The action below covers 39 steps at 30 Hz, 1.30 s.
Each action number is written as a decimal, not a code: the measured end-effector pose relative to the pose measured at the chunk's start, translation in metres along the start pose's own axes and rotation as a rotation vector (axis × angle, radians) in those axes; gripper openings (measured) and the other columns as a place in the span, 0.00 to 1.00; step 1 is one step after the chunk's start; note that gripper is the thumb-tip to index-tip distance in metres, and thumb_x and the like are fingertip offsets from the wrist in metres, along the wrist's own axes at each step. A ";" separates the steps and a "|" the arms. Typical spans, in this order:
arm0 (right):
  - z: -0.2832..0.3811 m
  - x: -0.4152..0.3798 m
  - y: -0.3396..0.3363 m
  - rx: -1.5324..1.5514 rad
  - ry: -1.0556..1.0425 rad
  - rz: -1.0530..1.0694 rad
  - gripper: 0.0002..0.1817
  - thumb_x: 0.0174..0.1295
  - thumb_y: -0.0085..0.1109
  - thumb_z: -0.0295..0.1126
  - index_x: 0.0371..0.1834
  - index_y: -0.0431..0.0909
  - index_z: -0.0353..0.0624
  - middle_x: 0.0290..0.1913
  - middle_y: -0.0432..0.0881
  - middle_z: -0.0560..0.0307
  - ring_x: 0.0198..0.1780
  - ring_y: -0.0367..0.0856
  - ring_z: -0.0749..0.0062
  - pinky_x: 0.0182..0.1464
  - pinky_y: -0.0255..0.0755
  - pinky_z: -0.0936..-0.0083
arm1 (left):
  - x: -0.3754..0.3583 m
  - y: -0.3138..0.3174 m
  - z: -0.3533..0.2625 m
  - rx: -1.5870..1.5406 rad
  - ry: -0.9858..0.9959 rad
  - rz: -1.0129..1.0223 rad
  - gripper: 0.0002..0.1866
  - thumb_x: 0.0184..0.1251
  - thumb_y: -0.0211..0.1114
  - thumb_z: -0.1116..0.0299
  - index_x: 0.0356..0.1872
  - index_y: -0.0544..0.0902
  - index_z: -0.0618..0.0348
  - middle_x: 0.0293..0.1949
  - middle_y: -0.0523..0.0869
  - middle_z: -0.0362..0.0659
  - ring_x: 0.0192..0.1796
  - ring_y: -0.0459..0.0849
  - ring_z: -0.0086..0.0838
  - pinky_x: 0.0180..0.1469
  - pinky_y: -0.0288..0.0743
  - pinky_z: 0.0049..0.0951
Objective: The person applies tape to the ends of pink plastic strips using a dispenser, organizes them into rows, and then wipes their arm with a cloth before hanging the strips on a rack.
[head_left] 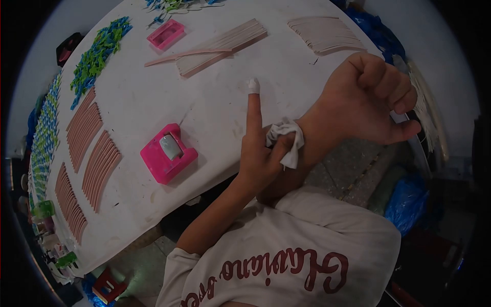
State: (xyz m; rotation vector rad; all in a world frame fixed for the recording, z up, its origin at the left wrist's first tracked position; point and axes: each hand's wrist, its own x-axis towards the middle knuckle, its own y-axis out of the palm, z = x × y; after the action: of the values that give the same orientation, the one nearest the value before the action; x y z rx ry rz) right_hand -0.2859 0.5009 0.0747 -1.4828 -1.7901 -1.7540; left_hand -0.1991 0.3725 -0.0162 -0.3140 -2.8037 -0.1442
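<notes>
My left hand [258, 153] reaches across to my right wrist. A crumpled white cloth [291, 159] is pinched between its thumb and curled fingers, against the wrist. Its index finger points away from me, with a white covering [253, 86] on the tip. My right hand [377, 97] is raised over the table's right edge, its fingers curled in and its thumb sticking out, with nothing visible in it. A pink tape dispenser [169, 153] with a grey roll sits on the table, left of my left hand.
On the white table [215, 112] lie pale strips [225, 46], more strips [327, 35] at far right, and a small pink tray [166, 35]. Brownish-pink strips [101, 171] and green and blue pieces [102, 51] cover the left side. Blue bags [406, 204] lie right of the table.
</notes>
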 end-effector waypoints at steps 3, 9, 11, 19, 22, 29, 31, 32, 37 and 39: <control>-0.005 -0.001 0.008 -0.312 -0.112 -0.011 0.28 0.58 0.48 0.64 0.16 0.57 0.54 0.16 0.48 0.70 0.17 0.42 0.79 0.22 0.39 0.76 | 0.010 0.001 -0.002 0.114 -0.015 -0.126 0.48 0.58 0.51 0.88 0.78 0.34 0.62 0.79 0.47 0.52 0.54 0.81 0.28 0.50 0.78 0.26; -0.013 -0.006 0.015 -0.811 -0.253 0.104 0.29 0.60 0.45 0.65 0.17 0.55 0.55 0.17 0.46 0.69 0.18 0.41 0.78 0.24 0.38 0.77 | 0.039 -0.008 -0.024 0.285 -0.091 0.007 0.52 0.62 0.66 0.79 0.77 0.36 0.58 0.38 0.86 0.63 0.36 0.86 0.58 0.40 0.79 0.44; -0.018 -0.014 0.019 -0.603 -0.175 0.034 0.29 0.60 0.45 0.65 0.17 0.54 0.54 0.17 0.46 0.69 0.18 0.41 0.78 0.24 0.39 0.78 | 0.049 -0.003 -0.035 0.450 -0.173 -0.084 0.50 0.62 0.67 0.75 0.77 0.39 0.58 0.35 0.86 0.62 0.35 0.85 0.59 0.39 0.79 0.45; 0.014 0.017 -0.001 -0.589 -0.440 -0.346 0.27 0.64 0.42 0.61 0.18 0.53 0.54 0.16 0.45 0.68 0.17 0.40 0.78 0.22 0.38 0.78 | -0.004 0.004 -0.008 0.086 0.121 0.002 0.48 0.65 0.65 0.72 0.76 0.39 0.64 0.51 0.84 0.59 0.54 0.85 0.44 0.55 0.77 0.35; 0.018 0.019 0.001 -0.737 -0.524 -0.316 0.26 0.64 0.42 0.60 0.18 0.53 0.55 0.17 0.45 0.68 0.17 0.40 0.78 0.22 0.38 0.79 | -0.008 -0.008 -0.017 -0.419 -0.069 0.071 0.45 0.65 0.65 0.72 0.76 0.44 0.65 0.57 0.80 0.60 0.58 0.82 0.44 0.60 0.72 0.33; 0.004 0.010 0.006 -0.607 -0.460 -0.375 0.25 0.64 0.41 0.59 0.19 0.55 0.53 0.17 0.49 0.68 0.16 0.42 0.78 0.21 0.38 0.78 | 0.000 0.006 -0.010 -0.287 -0.042 -0.029 0.51 0.62 0.72 0.72 0.77 0.43 0.62 0.58 0.81 0.60 0.63 0.79 0.36 0.68 0.66 0.36; 0.002 0.006 0.010 -0.607 -0.459 -0.351 0.25 0.65 0.41 0.58 0.18 0.55 0.53 0.17 0.49 0.68 0.16 0.42 0.78 0.21 0.39 0.78 | 0.002 0.008 -0.018 -0.126 0.045 -0.011 0.48 0.63 0.71 0.73 0.77 0.46 0.63 0.58 0.81 0.60 0.60 0.81 0.34 0.66 0.69 0.33; -0.002 0.005 0.013 -0.691 -0.499 -0.382 0.25 0.65 0.40 0.57 0.18 0.56 0.53 0.17 0.49 0.68 0.16 0.42 0.77 0.21 0.39 0.78 | 0.003 0.007 -0.023 0.039 0.129 0.012 0.45 0.64 0.70 0.74 0.76 0.50 0.65 0.58 0.81 0.60 0.58 0.83 0.32 0.63 0.71 0.29; 0.000 0.001 0.021 -0.636 -0.502 -0.264 0.25 0.66 0.38 0.56 0.18 0.56 0.53 0.17 0.49 0.67 0.17 0.43 0.77 0.21 0.41 0.77 | 0.020 0.009 -0.037 0.282 0.331 -0.078 0.39 0.69 0.62 0.77 0.76 0.50 0.67 0.58 0.82 0.59 0.51 0.87 0.32 0.50 0.78 0.23; -0.008 -0.009 0.022 -0.475 -0.240 -0.233 0.19 0.59 0.49 0.51 0.18 0.56 0.57 0.17 0.48 0.72 0.17 0.44 0.79 0.25 0.42 0.78 | 0.035 0.010 -0.054 0.257 0.326 -0.128 0.37 0.71 0.59 0.78 0.76 0.50 0.67 0.57 0.83 0.58 0.50 0.88 0.34 0.46 0.80 0.23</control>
State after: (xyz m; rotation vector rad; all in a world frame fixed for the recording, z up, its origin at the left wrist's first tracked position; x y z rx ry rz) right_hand -0.2692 0.4852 0.0835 -1.7829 -1.7990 -2.3314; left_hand -0.2131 0.3818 0.0465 -0.0437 -2.4800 0.1256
